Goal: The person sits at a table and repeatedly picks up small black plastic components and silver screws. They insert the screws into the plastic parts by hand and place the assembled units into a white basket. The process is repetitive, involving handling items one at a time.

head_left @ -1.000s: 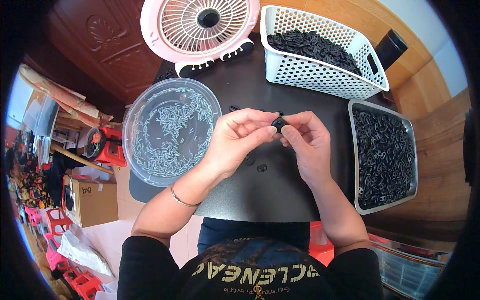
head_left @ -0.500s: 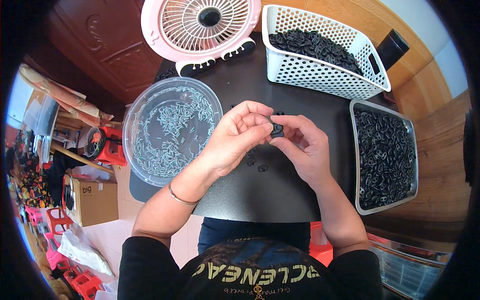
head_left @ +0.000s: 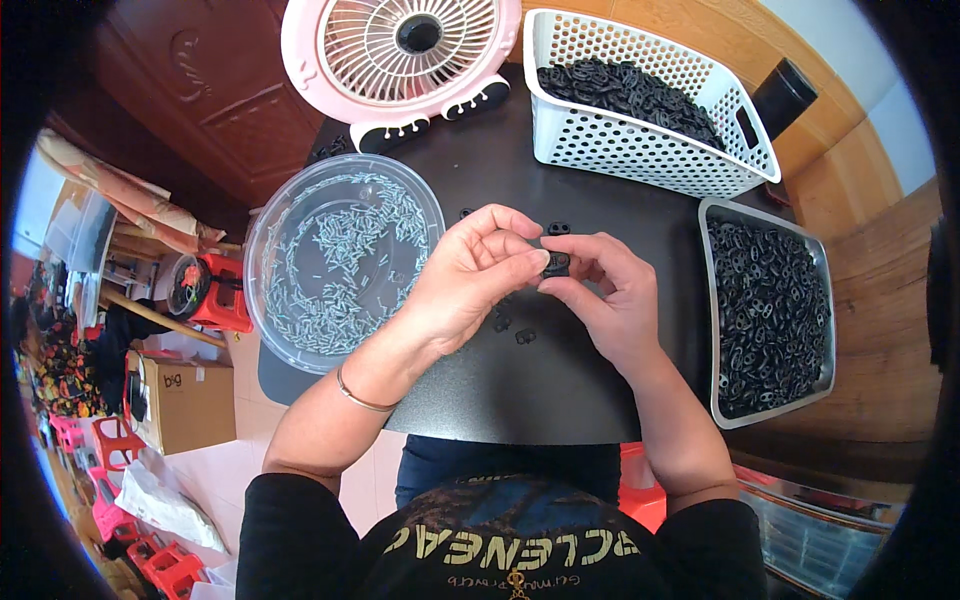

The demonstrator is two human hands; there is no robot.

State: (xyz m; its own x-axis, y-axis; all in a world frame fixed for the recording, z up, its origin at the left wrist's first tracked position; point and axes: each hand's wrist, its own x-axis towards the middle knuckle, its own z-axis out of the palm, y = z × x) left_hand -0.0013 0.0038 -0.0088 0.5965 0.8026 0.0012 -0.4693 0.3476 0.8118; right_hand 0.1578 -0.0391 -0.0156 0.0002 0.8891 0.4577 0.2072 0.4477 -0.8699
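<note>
Over the middle of the dark table, my left hand (head_left: 455,275) pinches a small black plastic cord lock (head_left: 556,264) between thumb and forefinger. My right hand (head_left: 612,295) closes on the same piece from the other side with thumb and fingertips. Most of the cord lock is covered by the fingers. Just beyond the fingertips a loose two-holed black cord lock (head_left: 558,228) lies on the table. A few more black pieces (head_left: 525,336) are scattered beneath and between my hands, partly hidden.
A clear round tub (head_left: 345,262) of small grey-green springs or pins stands left. A white perforated basket (head_left: 630,150) and a metal tray (head_left: 706,300), both holding black pieces, stand back right and right. A pink fan (head_left: 400,60) is at the back; a cardboard box (head_left: 190,400) sits on the floor.
The cord lock between my fingertips has turned slightly, and my fingers have shifted a little. The loose piece beyond them shows more fully. My arms stay in nearly the same place.
</note>
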